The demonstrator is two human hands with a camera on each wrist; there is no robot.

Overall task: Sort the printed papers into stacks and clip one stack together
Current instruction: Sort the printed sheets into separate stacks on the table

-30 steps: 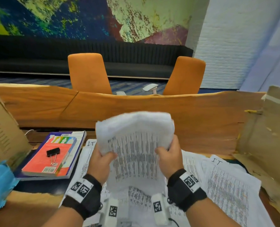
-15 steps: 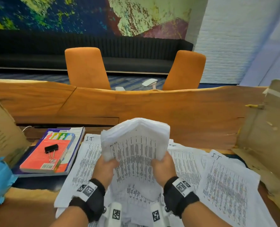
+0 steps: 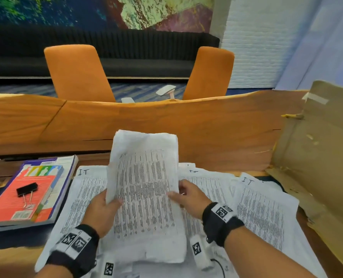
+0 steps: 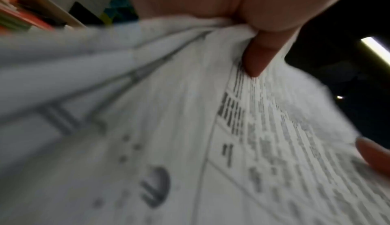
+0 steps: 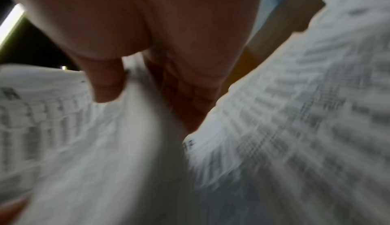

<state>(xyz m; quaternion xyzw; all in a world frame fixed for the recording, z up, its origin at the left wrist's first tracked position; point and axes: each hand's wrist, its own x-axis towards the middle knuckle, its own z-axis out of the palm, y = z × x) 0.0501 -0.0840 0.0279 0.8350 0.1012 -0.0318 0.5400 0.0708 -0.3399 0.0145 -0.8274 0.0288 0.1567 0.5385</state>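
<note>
At the centre of the head view, the left hand (image 3: 101,209) pinches the left edge of a thick sheaf of printed papers (image 3: 146,189), thumb on top, while the right hand (image 3: 188,196) grips its right edge. The sheaf looks light but floppy, so support at both long edges suits it. The black binder clip (image 3: 27,190) lies on the book (image 3: 29,189) at lower left.

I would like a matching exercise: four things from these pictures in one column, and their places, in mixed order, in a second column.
Things:
1. binder clip
2. red book
3. stack of printed papers
4. torn cardboard

Places:
A. at the table's right edge
B. held by left hand and right hand
C. lying on the red book
D. left of the loose sheets

Pairs: 1-C, 2-D, 3-B, 4-A
</note>
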